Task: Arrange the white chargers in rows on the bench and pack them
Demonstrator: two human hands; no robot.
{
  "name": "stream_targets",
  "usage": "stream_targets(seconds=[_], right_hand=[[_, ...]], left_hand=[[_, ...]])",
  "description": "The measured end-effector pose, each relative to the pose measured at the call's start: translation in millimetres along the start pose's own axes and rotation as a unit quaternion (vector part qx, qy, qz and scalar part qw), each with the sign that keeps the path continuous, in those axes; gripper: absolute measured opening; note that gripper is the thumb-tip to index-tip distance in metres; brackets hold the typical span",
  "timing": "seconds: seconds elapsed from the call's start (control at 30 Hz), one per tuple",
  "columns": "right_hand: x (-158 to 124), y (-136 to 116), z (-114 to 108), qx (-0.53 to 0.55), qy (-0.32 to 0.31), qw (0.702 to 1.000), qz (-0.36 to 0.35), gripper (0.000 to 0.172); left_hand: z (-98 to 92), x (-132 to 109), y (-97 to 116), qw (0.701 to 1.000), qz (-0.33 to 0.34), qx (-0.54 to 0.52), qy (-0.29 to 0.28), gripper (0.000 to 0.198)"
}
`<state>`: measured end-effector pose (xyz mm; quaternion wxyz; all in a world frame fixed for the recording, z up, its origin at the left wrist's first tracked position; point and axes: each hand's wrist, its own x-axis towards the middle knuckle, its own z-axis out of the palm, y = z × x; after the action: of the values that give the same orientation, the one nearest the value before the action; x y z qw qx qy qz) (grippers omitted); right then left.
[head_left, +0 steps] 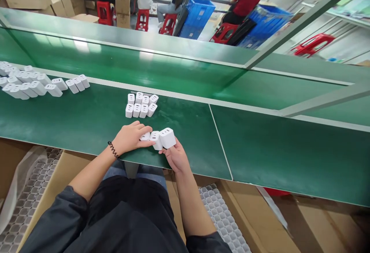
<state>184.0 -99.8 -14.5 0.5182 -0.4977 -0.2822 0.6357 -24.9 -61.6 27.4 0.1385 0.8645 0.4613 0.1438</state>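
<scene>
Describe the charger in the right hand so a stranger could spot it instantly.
On the near edge of the green bench, below the block of eight white chargers, two hands meet at a row of three. The charger is the rightmost one, slotted face up. It alone is gripped by the right hand; its two neighbours sit against the left hand.

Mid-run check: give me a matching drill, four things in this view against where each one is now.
1. left hand
2. right hand
3. block of eight chargers
4. blue crates

A. in the background, beside red stools
B. grips one end of the short row of chargers
C. lies over that row's other end
D. untouched on the green table, past both hands

Pairs: 1-C, 2-B, 3-D, 4-A
</scene>
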Motion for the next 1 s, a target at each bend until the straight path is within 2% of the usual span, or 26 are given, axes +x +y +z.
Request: stream_targets(seconds=[0.1,0.23,0.4,0.5,0.6,0.73,0.8,0.87,1.0], right_hand=[[1.0,-1.3,-4.6,-0.049,-0.006,0.999,-0.009,0.034],[1.9,-6.7,-7.0,-0.083,-0.049,0.995,-0.007,0.033],[4.3,-16.2,-17.9,-0.117,-0.098,0.988,0.009,0.033],[5.1,-19.0,-29.7,-0.109,-0.061,0.992,-0.009,0.032],[0.7,-19.3,-37.9,-0.065,-0.027,0.997,-0.031,0.038],[-9.5,-22.5,-40.1,-0.035,-0.051,0.997,-0.045,0.058],[-11.9,-25.0,-38.9,-0.028,-0.076,0.996,-0.045,0.062],[-11.5,-25.9,-36.9,-0.028,-0.082,0.995,-0.047,0.059],[-6.3,-18.7,-34.8,-0.049,-0.033,0.996,-0.067,0.041]], left_hand=[[-0.3,3.5,3.4,0.999,0.010,0.021,-0.032,0.043],[-2.0,6.6,5.4,0.997,0.018,0.036,-0.068,0.052],[-5.7,8.2,8.0,0.993,0.034,0.056,-0.103,0.043],[-5.7,9.6,10.6,0.992,0.028,0.078,-0.095,0.045],[-2.5,10.6,12.2,0.991,0.045,0.089,-0.093,0.049],[4.8,9.3,11.8,0.988,0.084,0.093,-0.091,0.048],[8.7,7.8,11.2,0.988,0.093,0.092,-0.083,0.046],[12.1,6.7,10.6,0.989,0.096,0.089,-0.069,0.048],[14.3,4.0,9.2,0.990,0.106,0.086,-0.036,0.063]])
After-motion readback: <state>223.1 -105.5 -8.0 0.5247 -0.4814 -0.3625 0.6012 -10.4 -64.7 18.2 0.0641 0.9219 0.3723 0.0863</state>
